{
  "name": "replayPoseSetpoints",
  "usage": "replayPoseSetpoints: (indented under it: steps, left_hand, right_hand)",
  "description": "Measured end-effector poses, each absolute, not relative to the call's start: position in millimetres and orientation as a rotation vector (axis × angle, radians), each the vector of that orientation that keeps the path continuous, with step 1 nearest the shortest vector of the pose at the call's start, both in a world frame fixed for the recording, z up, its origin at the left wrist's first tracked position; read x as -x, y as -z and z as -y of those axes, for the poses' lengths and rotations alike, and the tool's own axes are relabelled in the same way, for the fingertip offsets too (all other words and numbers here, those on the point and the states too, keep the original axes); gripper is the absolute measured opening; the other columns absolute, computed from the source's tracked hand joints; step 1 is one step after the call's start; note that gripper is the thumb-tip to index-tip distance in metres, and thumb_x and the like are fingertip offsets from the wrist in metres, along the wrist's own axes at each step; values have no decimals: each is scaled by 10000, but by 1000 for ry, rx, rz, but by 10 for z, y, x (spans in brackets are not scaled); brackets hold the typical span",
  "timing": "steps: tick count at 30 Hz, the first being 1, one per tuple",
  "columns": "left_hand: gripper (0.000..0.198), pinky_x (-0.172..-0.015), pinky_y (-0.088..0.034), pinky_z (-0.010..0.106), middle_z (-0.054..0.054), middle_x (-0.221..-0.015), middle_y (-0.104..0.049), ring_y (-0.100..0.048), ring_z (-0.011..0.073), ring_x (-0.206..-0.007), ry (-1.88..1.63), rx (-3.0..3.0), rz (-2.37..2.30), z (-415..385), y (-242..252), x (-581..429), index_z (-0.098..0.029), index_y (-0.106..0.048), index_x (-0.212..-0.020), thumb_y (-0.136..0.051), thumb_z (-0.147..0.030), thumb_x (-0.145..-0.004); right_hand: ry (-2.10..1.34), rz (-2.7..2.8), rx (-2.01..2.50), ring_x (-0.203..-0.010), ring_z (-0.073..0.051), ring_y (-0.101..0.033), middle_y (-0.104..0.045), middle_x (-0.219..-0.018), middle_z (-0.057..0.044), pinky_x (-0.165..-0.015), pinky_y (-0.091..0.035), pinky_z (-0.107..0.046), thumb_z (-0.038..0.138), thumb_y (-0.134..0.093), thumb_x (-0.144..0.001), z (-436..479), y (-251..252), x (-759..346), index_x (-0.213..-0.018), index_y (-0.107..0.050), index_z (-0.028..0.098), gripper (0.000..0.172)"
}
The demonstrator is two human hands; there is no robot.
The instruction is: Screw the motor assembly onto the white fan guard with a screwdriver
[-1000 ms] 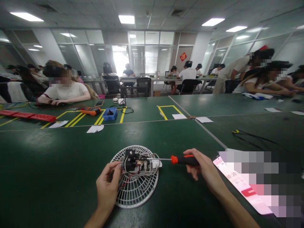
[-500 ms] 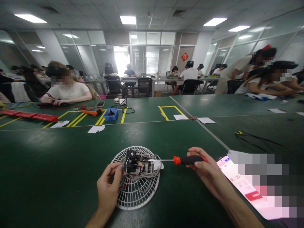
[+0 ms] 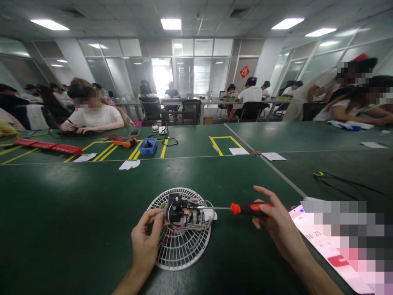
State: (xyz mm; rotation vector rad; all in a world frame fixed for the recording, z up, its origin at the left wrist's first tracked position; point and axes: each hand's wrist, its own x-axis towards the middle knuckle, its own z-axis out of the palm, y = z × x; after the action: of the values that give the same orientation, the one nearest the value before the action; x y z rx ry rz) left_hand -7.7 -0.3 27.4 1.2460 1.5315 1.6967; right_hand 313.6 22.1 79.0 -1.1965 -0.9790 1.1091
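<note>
Screwdriver (image 3: 236, 209) juts left from right hand (image 3: 276, 217) (apparently into mechanism (image 3: 175, 208)).

Office-type room used as an electronics workshop; the blue bin (image 3: 148, 146) served as reference. The bin sat on a long green table (image 3: 76, 213), with yellow tape (image 3: 165, 150) marking zones around it. An orange multimeter (image 3: 124, 141) lay just left of the bin, red trays (image 3: 47, 146) farther left. Nearer than the bin and to its right, a screwdriver (image 3: 250, 209) met an opened, wired mechanism (image 3: 173, 213) over a white grille (image 3: 176, 268): bench work. Beyond the bin, people (image 3: 100, 116) sat at tables, some on black office chairs (image 3: 191, 110). Farther back stood glass partitions (image 3: 183, 82); high above it, bright light panels (image 3: 171, 24) were set in the ceiling (image 3: 135, 28).
</note>
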Motion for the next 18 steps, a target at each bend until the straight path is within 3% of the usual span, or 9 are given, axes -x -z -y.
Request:
replayPoseSetpoints:
  steps: [4,6,9,12,14,18]
  left_hand:
    - [332,-584,-613,263,33,-696,-747,-721,188,-602,-1693,-1223,-1515,10,-311,57,-175,-731,-877,-716,-502,-817]
    - [320,-577,-607,258,32,-692,-746,-724,189,-609,-1691,-1221,-1500,11,-321,50,-176,-729,-880,-713,-491,-824]
    - [302,-566,-594,243,32,-691,-747,-720,182,-602,-1698,-1222,-1506,7,-313,50,-174,-729,-878,-715,-471,-828]
    - [295,-567,-593,238,35,-708,-756,-720,177,-602,-1701,-1213,-1508,6,-291,57,-172,-731,-892,-716,-460,-831]
    - [292,-575,-596,238,36,-719,-759,-723,176,-610,-1693,-1213,-1499,9,-279,63,-174,-732,-901,-713,-458,-837]
    - [284,-580,-593,233,31,-714,-754,-720,173,-611,-1680,-1238,-1504,14,-267,71,-177,-731,-907,-709,-454,-846]
  right_hand:
    - [-1232,919,1068,-656,-177,-624,-678,-948,-16,-647,-527,-333,287,-732,-754,-196,-814,-3125,-1251,-658,281,503]
    - [-1248,895,1066,-684,-186,-652,-702,-960,-26,-686,-544,-340,315,-742,-764,-200,-823,-3130,-1227,-674,270,470]
    - [-1228,915,1195,-570,-202,-636,-697,-768,-28,-532,-512,-323,542,-704,-847,-233,-812,-3148,-1240,-651,236,501]
    - [-1213,963,1307,-410,-172,-511,-600,-552,18,-376,-357,-260,671,-647,-861,-252,-808,-3151,-1240,-626,221,589]
    - [-1210,948,1269,-420,-159,-498,-596,-558,25,-389,-350,-252,596,-682,-864,-240,-828,-3136,-1218,-634,229,513]
    - [-1224,849,1113,-557,-178,-585,-679,-754,-16,-505,-459,-293,400,-718,-833,-200,-873,-3098,-1168,-677,239,374]
